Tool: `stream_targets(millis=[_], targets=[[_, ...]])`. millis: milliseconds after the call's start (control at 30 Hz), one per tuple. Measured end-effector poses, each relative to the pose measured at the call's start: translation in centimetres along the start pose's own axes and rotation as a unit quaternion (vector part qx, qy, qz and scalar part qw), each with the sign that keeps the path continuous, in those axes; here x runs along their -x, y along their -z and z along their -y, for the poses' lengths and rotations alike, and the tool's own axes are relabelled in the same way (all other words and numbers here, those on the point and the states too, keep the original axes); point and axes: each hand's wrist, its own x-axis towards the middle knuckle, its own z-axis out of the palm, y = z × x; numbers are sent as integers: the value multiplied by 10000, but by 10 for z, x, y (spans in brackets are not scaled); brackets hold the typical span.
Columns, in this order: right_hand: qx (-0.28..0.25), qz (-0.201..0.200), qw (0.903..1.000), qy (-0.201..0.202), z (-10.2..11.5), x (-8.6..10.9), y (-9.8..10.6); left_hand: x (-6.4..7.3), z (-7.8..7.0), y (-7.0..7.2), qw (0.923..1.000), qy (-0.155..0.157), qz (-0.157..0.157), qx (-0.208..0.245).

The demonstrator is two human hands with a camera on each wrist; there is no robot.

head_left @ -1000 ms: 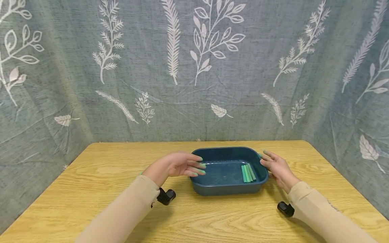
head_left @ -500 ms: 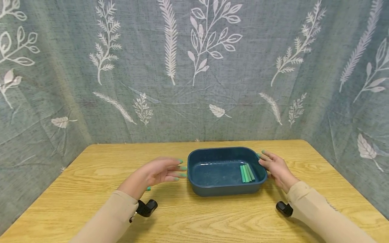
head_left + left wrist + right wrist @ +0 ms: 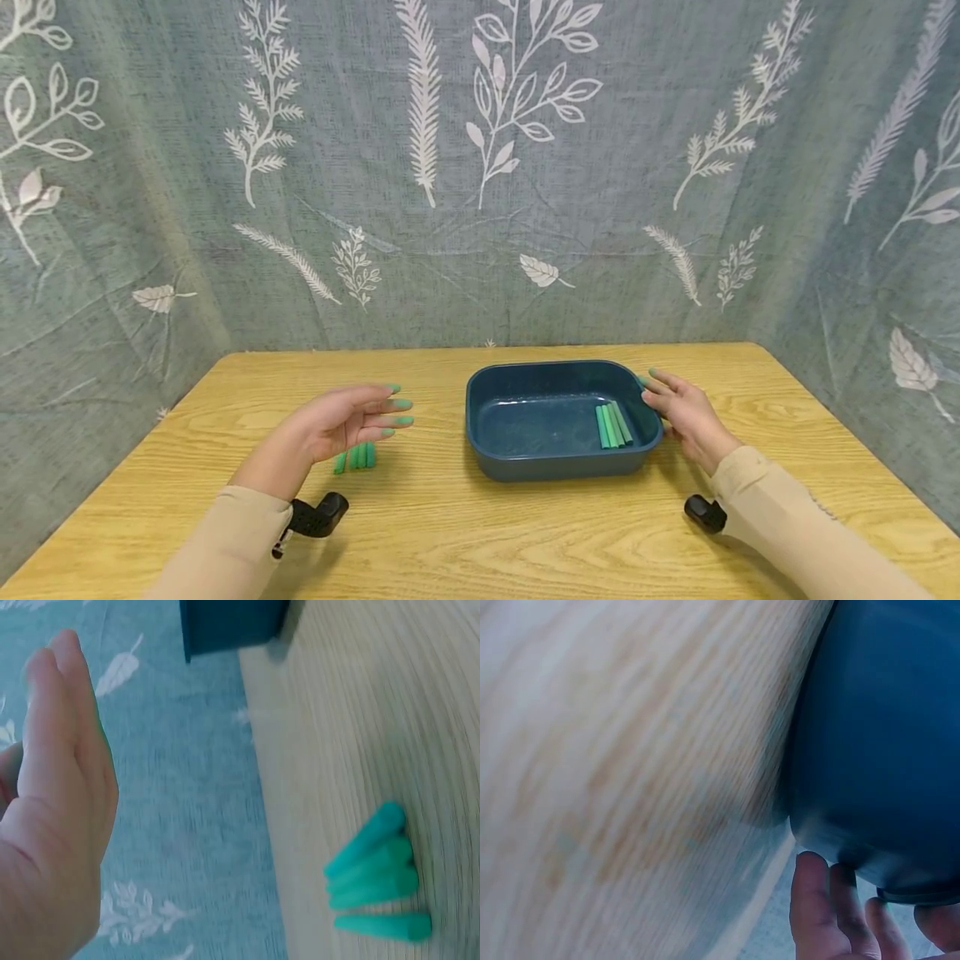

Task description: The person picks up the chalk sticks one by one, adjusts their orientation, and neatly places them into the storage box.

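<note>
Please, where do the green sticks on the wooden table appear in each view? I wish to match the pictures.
Head view: the green sticks show left of centre, low, just below the left hand.
Left wrist view: lower right, on the wooden table.
Right wrist view: not in it.
Shared landmark: the dark blue tray, right of centre in head, top in left wrist, right side in right wrist.

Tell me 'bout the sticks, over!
Left fingers straight, empty, near loose green sticks. Right fingers at right end of blue bin. More sticks inside bin. No obstacle visible between.

Sticks (image 3: pixel 615 426) at right in tray (image 3: pixel 525 469)
</note>
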Motion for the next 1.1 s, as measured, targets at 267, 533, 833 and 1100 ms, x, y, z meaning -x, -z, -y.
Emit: stream_targets(millis=[267, 533, 833, 1100], targets=[[25, 7, 10000, -54, 0, 1, 0, 12, 11, 28, 9991, 45, -331, -249], [-36, 17, 10000, 41, 0, 1, 0, 19, 21, 54, 9962, 155, -727, -450], [-78, 49, 10000, -2, 0, 1, 0, 16, 32, 80, 9889, 628, -1163, -679], [-138, 83, 9999, -58, 0, 1, 0, 12, 40, 90, 9849, 1020, -1383, -189]])
